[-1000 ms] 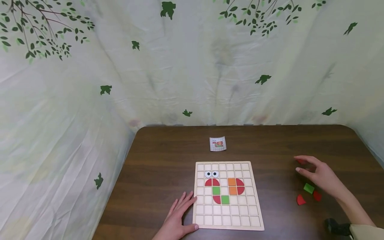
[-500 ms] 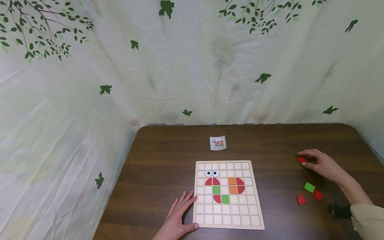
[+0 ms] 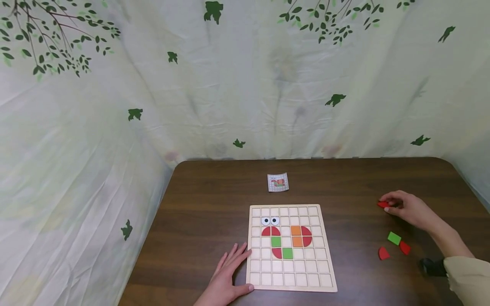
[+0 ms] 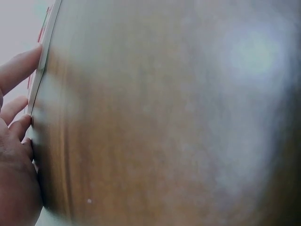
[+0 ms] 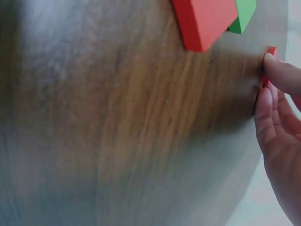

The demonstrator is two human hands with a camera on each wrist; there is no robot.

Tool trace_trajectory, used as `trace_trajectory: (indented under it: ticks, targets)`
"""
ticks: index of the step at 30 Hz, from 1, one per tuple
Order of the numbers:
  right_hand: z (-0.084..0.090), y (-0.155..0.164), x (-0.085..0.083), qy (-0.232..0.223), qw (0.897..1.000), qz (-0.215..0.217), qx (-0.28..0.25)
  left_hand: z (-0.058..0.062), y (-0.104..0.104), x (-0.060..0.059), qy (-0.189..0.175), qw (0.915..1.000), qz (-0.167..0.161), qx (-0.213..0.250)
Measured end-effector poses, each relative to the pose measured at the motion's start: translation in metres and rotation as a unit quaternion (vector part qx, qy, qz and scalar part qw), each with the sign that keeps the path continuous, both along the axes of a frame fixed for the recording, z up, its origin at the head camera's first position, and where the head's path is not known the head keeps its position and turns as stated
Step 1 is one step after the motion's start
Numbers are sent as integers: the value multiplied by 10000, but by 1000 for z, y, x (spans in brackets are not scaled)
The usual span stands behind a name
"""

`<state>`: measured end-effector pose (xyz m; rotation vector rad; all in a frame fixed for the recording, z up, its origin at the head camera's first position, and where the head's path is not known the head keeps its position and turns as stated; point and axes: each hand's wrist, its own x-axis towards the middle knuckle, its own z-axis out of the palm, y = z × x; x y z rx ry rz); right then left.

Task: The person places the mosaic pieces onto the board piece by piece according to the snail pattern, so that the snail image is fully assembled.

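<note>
At about three o'clock of the board (image 3: 292, 285), out near the table's (image 3: 214, 191) right edge, our right hand (image 3: 407, 208) has fingers curled over a small red piece (image 3: 383, 204), fingertips pinching it against the wood; the right wrist view shows fingers (image 5: 277, 75) closing on a thin red edge (image 5: 271, 51), so the grip looks partial, not yet a clean lift. Our left hand (image 3: 227, 276) lies flat with straight fingers at the board's eight o'clock corner, touching its edge, holding nothing; the left wrist view confirms fingers (image 4: 16, 75) against the rim. To do this pickup well, we judge: pinch the piece by two opposite sides, lift straight up rather than drag, keep the left hand steadying the board so it does not slide when the piece goes in. Risk is slipping, since the piece is thin and smooth. Loose pieces at five o'clock of the right hand: a green square (image 3: 394, 238), a red piece with a curved side (image 3: 383, 253), another red one (image 3: 405, 247), all near each other, the green and the second red just beside one another. Board is pale wood, flat, cut in a square grid, with red quarter-rounds, green and orange squares and two eye pieces (image 3: 270, 221) seated in cells. A small pattern card (image 3: 277, 182) lies at the board's twelve o'clock, slightly curled. Table is dark wood grain, matte, rounded corners. Backdrop is wrinkled cloth (image 3: 76, 170) printed with leaves.
</note>
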<state>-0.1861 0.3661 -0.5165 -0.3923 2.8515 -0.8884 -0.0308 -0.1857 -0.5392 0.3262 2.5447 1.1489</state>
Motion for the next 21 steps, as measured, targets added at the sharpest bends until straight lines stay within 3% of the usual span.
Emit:
trace_trajectory:
  ticks: [6, 21]
  targets:
    - [1, -5, 2, -51, 9998, -167, 55, 1, 1, -1, -92, 10000, 23, -10]
    - [-1, -42, 23, 598, 9974, -373, -128, 0, 0, -1, -116, 9999, 33, 58]
